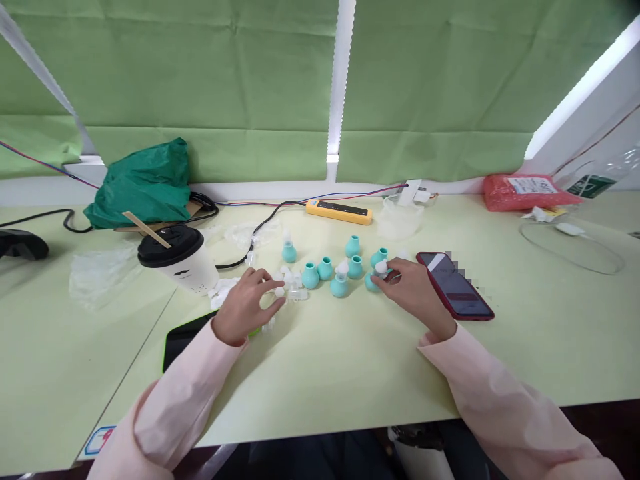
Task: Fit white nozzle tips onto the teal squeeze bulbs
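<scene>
My right hand (407, 283) has thumb and fingers closed around a small teal bulb (371, 283) that carries a white-topped piece (381, 267). My left hand (250, 303) holds nothing; its thumb and fingertips are apart, beside a pile of small clear and white plastic pieces (299, 293). Several open-necked teal bulbs stand between the hands, one (310, 275) nearest the pile. Two others have tops fitted: a front bulb (339, 287) with a white top, and a bulb farther back (289, 252) with a clear one.
A lidded paper cup (193, 270) and a dark-screened phone (183, 340) are by my left arm. Right of my right hand lies a red-cased phone (463, 290). A yellow power strip (339, 212), a green bag (143, 187) and a pink parcel (525, 192) line the back.
</scene>
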The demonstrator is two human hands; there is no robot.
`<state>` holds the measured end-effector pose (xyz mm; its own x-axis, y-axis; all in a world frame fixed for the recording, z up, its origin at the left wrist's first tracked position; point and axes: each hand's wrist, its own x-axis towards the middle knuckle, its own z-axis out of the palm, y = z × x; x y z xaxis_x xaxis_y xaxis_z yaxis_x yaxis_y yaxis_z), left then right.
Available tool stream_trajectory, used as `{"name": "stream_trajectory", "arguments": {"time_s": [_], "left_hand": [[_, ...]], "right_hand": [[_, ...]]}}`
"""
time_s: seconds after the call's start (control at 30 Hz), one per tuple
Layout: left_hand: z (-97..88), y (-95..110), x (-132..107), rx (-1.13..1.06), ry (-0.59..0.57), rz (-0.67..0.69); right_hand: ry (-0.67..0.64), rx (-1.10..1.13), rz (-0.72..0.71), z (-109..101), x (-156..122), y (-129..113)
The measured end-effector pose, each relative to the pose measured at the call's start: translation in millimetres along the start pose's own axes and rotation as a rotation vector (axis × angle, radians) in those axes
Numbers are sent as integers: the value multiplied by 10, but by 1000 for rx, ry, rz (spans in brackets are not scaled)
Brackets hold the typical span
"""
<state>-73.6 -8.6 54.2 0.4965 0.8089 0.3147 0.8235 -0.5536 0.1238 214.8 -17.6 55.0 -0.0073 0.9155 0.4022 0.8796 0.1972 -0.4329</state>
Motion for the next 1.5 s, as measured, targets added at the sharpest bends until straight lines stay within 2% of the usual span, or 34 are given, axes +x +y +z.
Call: {"name": "stream_trajectory", "arguments": {"time_s": [0.07,0.27,0.37,0.43,0.5,0.63,0.7,0.77,0.87,0.93,1.0,1.1,1.23,1.4,1.5], "left_hand": [[101,92,-5,55,46,27],[289,224,-29,251,79,-111],[324,237,-32,264,62,-103],[349,262,-26,267,56,-108],[376,293,-14,269,55,-117],[413,316,7,283,81,-95],[411,311,2,268,152,-41],[399,322,-17,188,261,32],[389,384,-60,-52,368,83],[407,431,-87,-192,348,47],[447,450,-104,-260,281,-12],[515,416,-107,-269,166,-46],[546,355,-90,-243,99,-64],[527,355,-71,-148,33,-87],[522,358,-67,-109,45,-80]], "right_hand": [[4,15,19,25,12,26],[41,-32,44,72,40,120],[125,-197,26,64,27,119],[242,-301,3,46,-4,73],[372,-341,-80,26,-48,6],[583,-278,-360,-11,-123,-101],[682,-238,-438,-27,-148,-128],[716,-201,-531,-23,-187,-161],[574,-131,-786,65,-299,-255],[423,-63,-937,175,-395,-329],[273,-13,-977,295,-476,-384],[35,-47,-897,415,-527,-410],[-197,-202,-751,408,-484,-406],[-254,-375,-502,313,-392,-379],[-236,-374,-494,251,-339,-323]]}}
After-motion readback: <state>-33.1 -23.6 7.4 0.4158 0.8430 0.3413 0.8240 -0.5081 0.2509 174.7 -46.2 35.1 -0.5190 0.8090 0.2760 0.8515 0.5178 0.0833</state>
